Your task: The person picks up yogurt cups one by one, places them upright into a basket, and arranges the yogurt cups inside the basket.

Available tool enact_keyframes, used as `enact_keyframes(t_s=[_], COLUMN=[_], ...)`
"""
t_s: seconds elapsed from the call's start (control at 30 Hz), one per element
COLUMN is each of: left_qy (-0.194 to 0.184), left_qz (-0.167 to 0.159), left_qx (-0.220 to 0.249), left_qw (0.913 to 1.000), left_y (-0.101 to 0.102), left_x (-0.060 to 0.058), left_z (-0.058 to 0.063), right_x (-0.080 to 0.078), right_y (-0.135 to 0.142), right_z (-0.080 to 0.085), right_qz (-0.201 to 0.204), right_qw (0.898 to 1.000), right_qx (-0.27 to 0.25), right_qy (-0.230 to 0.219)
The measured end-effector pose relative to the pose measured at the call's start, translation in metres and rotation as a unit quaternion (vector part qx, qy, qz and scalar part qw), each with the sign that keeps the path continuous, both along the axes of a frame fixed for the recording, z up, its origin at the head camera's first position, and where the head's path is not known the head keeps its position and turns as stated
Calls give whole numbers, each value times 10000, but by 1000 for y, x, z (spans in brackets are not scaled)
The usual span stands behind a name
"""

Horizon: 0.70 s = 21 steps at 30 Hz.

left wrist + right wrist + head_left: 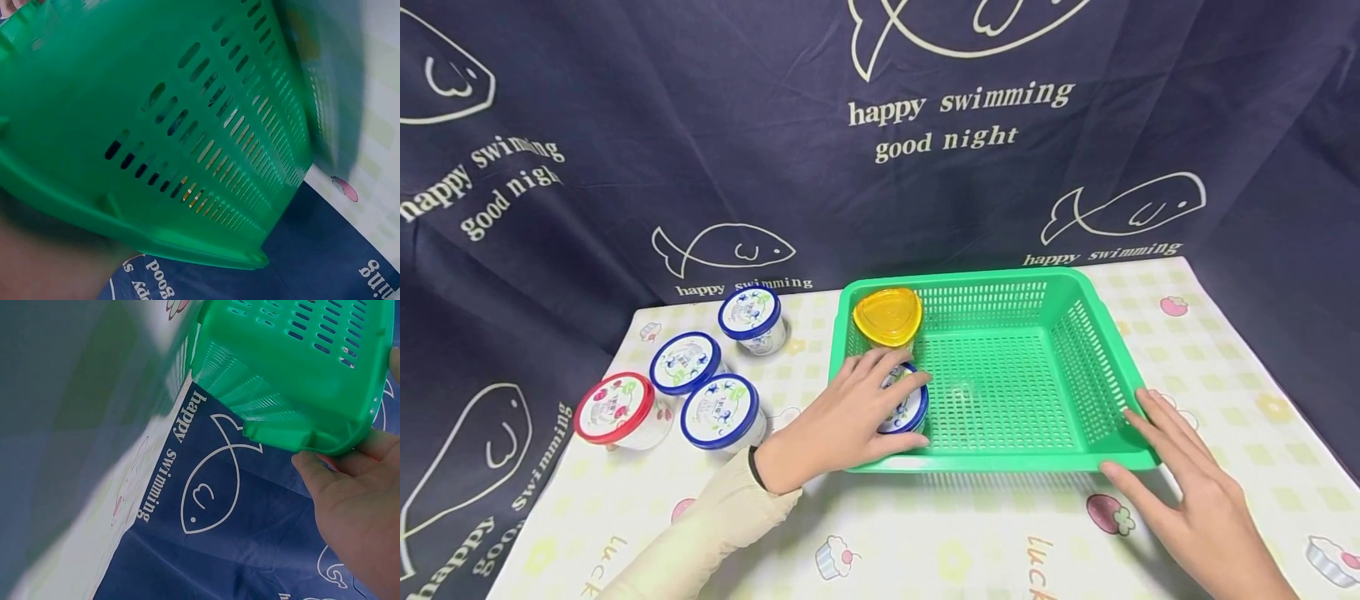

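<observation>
My left hand (850, 408) reaches over the left wall of a green plastic basket (1000, 460) and grips a white tub with a blue lid (910, 404). Its fingers lie across the far side of the lid and the thumb on the near side, hiding part of the tub. Just behind, inside the basket, stands a tub with a yellow lid (889, 317). At the basket's front right corner my right hand (1198, 492) holds the rim, fingers over the right side and thumb at the front. The left wrist view shows mostly the basket's slotted outer wall (125, 75).
Left of the basket stand a red-lidded tub (617, 408) and several blue-lidded tubs, one (722, 412) near the left forearm and another (750, 312) farther back. A patterned cloth (985, 533) covers the table. Behind it hangs a dark blue curtain (925, 217).
</observation>
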<state>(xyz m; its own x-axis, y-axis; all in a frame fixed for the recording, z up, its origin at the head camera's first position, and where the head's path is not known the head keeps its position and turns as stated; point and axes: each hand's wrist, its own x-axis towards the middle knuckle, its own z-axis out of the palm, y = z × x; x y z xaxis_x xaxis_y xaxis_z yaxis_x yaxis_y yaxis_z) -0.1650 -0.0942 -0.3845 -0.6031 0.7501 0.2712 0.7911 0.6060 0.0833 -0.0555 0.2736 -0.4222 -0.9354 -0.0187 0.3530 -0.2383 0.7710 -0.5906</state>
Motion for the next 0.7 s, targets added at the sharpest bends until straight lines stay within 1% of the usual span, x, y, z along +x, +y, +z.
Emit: enact_keyframes(t_s=[0.27, 0.43, 0.57, 0.7], left_qy=[-261, -477, -472, -420], left_qz=[-28, 45, 91, 93], left_qx=[-27, -128, -192, -137], left_qw=[9997, 9988, 9987, 9990], left_y=[0, 0, -1, -1], left_x=[-1, -2, -2, -1], left_z=[0, 0, 0, 0], right_x=[0, 0, 0, -1], right_y=[0, -1, 0, 0], right_z=[-1, 0, 0, -1], right_qz=[18, 12, 25, 14], right_qw=[10000, 10000, 10000, 10000], right_qx=[23, 62, 50, 52], right_qy=[6, 9, 61, 56])
